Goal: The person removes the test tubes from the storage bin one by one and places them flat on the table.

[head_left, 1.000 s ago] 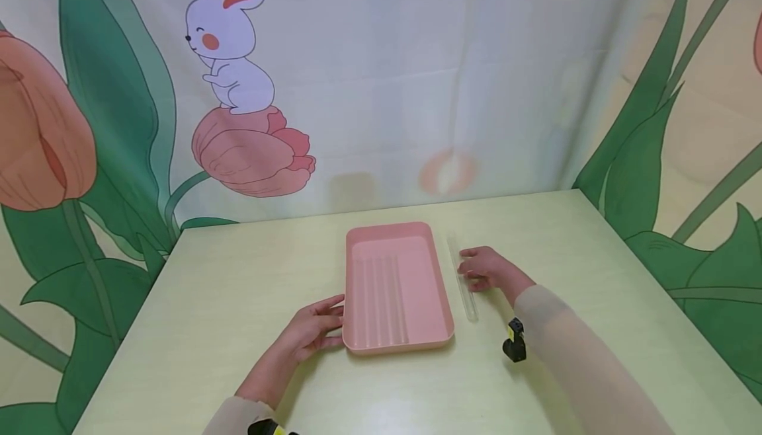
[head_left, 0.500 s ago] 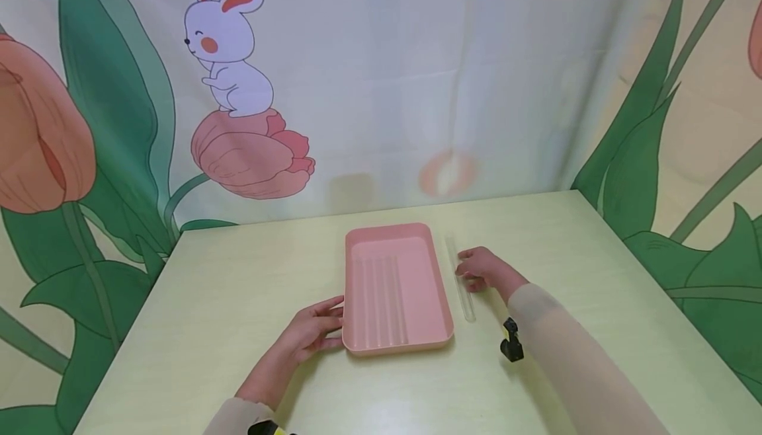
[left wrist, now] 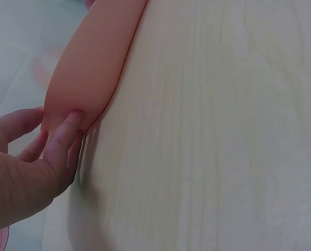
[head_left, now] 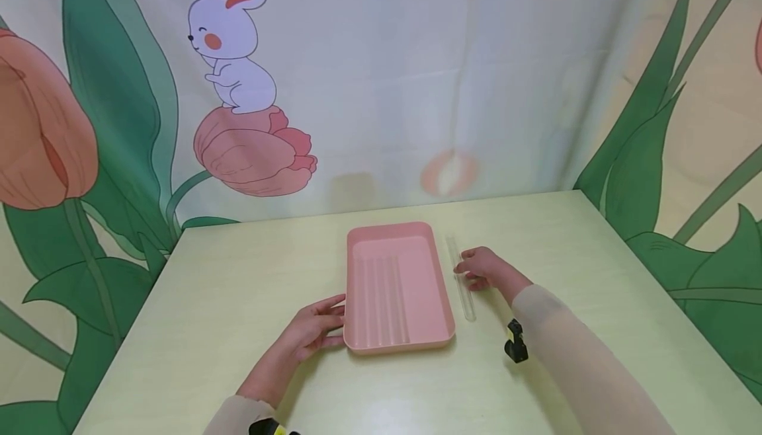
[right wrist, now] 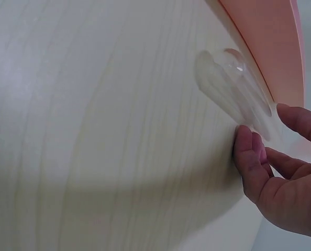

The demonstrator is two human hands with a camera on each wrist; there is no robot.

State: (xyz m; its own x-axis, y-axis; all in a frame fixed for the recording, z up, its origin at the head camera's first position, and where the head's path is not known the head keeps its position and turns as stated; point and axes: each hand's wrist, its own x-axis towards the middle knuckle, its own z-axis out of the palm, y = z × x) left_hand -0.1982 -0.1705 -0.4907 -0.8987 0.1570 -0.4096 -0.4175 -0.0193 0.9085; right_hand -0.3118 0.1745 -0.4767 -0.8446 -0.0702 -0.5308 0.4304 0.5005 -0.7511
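Note:
A pink tray [head_left: 425, 289] lies on the table, holding several clear tubes [head_left: 381, 303] side by side in its left part. My left hand [head_left: 312, 328] touches the tray's left side near the front corner; in the left wrist view its fingertips rest against the pink wall. Right of the tray, a clear round-ended tube [head_left: 467, 306] lies lengthwise on the table. My right hand [head_left: 485, 268] is at this tube, with the index finger reaching over it. In the right wrist view, the thumb and fingers are spread around the tube [right wrist: 231, 86], without a visible pinch.
The pale wooden table [head_left: 238, 276] extends on both sides of the tray. A printed curtain [head_left: 369, 91] with a rabbit and tulips stands behind the table's back edge. A black wrist camera [head_left: 515, 341] hangs by the right sleeve.
My right index finger has moved slightly left, further over the loose tube. The left hand and the tray stay in place; the head view shifts slightly.

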